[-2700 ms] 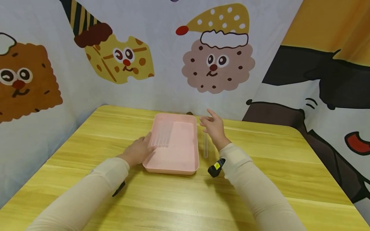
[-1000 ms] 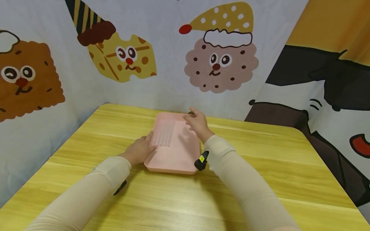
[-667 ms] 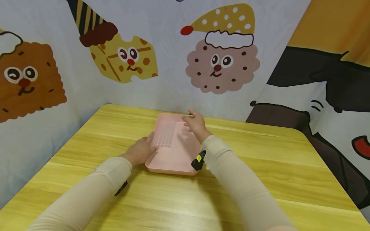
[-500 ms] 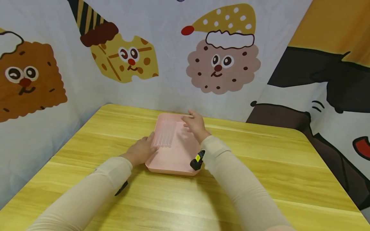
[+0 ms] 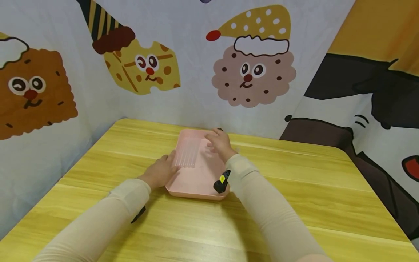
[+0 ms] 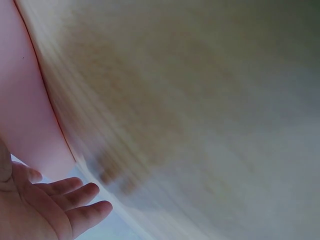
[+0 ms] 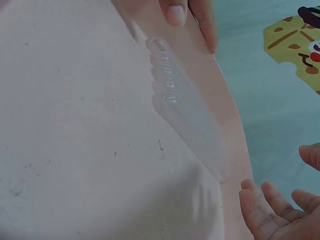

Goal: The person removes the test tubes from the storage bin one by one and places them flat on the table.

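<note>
A pink tray (image 5: pixel 196 187) lies on the wooden table with a row of several clear tubes (image 5: pixel 186 154), side by side along its left wall. My left hand (image 5: pixel 159 171) rests at the tray's left rim. In the right wrist view its thumb (image 7: pixel 176 14) hangs over the inside; in the left wrist view its other fingers extend loosely near the outer wall. Over the tray's far right side, my right hand (image 5: pixel 220 142) hovers, and in the right wrist view it shows spread fingers (image 7: pixel 252 207) holding nothing. Its wrist covers part of the right rim.
Just right of the right wrist, a faint clear end (image 5: pixel 238 149) shows on the table (image 5: pixel 288 189). Behind the table hangs a white cloth (image 5: pixel 193 91) printed with cartoon figures. Both wrists wear black camera units, one with a yellow mark (image 5: pixel 222 179).
My right hand has moved left from beside the tray to above its far right part, then dipped slightly. The clear tube right of the tray is now mostly hidden. My left hand stays put.
</note>
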`<state>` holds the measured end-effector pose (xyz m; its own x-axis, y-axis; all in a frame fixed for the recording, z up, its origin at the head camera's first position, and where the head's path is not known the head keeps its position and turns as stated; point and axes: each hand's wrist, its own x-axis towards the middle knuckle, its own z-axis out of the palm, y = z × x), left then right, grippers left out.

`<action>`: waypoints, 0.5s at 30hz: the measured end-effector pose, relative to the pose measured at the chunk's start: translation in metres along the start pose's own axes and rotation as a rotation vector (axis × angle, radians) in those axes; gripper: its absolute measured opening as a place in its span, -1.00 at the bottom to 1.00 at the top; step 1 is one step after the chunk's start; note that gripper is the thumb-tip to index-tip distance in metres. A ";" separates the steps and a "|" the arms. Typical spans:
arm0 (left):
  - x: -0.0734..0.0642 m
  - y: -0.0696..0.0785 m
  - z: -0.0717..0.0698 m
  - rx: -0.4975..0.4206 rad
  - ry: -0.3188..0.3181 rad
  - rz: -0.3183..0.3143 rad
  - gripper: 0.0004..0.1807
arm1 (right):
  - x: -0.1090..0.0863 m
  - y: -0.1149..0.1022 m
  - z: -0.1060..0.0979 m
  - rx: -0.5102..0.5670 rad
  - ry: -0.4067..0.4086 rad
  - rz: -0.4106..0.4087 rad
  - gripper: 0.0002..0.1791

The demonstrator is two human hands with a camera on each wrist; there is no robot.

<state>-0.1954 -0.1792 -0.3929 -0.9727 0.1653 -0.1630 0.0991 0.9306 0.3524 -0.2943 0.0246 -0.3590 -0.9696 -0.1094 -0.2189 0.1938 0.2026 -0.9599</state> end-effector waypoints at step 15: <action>-0.001 -0.001 -0.001 0.077 0.004 0.003 -0.38 | 0.005 0.007 0.004 -0.016 -0.006 0.000 -0.32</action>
<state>-0.1953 -0.1810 -0.3920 -0.9732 0.1669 -0.1581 0.1177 0.9524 0.2812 -0.2973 0.0214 -0.3679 -0.9687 -0.1154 -0.2196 0.1909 0.2184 -0.9570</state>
